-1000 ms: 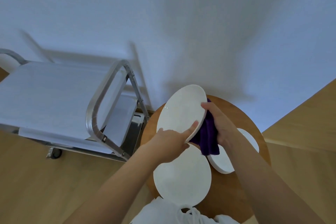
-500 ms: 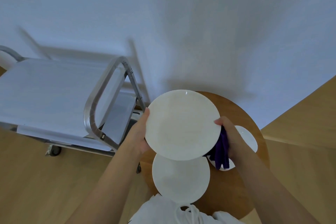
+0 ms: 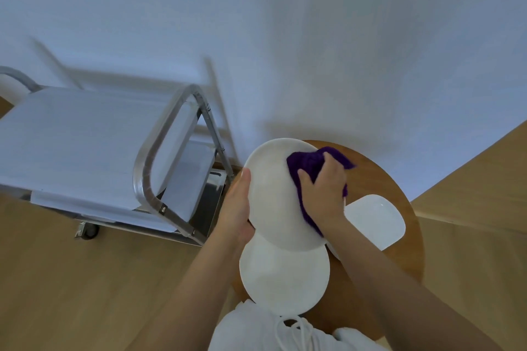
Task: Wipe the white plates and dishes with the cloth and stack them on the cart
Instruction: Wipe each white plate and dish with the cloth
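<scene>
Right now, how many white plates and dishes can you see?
3: one plate held by the left hand, one plate on the table's near side, one dish at its right. Others may be hidden.

Three white plates, one purple cloth, one cart, one round table.

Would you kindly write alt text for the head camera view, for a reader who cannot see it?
A right hand presses a purple cloth onto a white plate held at its edge by the left hand. Below, two more white dishes sit on a round wooden table; a steel cart stands left.
</scene>
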A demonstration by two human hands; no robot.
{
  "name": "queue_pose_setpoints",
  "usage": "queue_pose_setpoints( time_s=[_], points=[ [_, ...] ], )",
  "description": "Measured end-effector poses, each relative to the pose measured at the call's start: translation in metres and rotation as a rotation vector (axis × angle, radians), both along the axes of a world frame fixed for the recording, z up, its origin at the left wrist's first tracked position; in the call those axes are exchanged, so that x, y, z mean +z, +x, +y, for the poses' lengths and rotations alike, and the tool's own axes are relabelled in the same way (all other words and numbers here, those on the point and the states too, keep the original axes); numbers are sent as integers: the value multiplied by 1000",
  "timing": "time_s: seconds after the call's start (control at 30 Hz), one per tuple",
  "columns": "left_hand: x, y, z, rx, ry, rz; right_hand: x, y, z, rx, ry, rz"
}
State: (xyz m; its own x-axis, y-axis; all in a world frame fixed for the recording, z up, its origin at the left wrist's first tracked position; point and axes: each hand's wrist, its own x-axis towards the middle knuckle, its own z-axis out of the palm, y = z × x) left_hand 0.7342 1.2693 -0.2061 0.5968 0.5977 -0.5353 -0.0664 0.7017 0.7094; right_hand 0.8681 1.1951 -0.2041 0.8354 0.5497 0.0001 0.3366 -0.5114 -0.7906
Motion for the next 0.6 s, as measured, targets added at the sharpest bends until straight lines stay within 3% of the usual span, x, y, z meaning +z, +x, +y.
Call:
queue_pose_setpoints(
  time_s=[0.13, 0.27, 0.33, 0.47, 0.6],
  points=[
    [-1, 3, -4, -12, 32, 56, -1, -16, 11, 150, 41, -12],
    [-1, 1, -3, 45, 24, 127, -6, -43, 0, 405, 61, -147],
    [-2, -1, 0, 86, 5, 159, -14, -51, -14, 479, 45, -104],
    [-8, -7, 6, 53, -75, 119, -37, -44, -48, 533, -46, 60],
    [-25, -17, -2, -46, -56, 94, -61, -29, -71, 494, -207, -22]
  ],
)
